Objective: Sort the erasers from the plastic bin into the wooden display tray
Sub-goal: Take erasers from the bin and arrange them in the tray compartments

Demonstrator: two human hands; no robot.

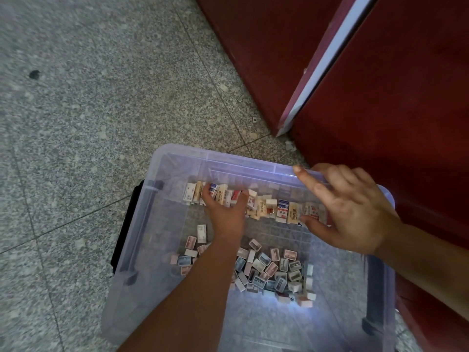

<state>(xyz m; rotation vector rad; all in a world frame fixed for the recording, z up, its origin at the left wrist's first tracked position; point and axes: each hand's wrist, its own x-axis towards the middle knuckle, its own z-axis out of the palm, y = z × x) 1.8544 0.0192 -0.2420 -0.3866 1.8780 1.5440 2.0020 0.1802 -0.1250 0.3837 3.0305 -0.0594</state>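
A clear plastic bin point(157, 224) stands on the floor and holds two groups of erasers. A row of boxed cream and white erasers point(284, 210) lies along its far wall. A loose heap of small picture-sleeved erasers point(274, 271) sits nearer me. My left hand point(224, 212) reaches deep into the bin, fingers and thumb curled round a cluster of the boxed erasers point(222, 194) at the left of the row. My right hand point(347, 209) hovers at the bin's far right rim, fingers spread, thumb touching the right end of the row. No wooden tray is in view.
Speckled grey floor tiles point(88, 110) spread to the left and behind. A dark red cabinet point(393, 97) with a white-edged door stands right beside the bin's far right corner. A black latch point(127, 224) sticks out on the bin's left side.
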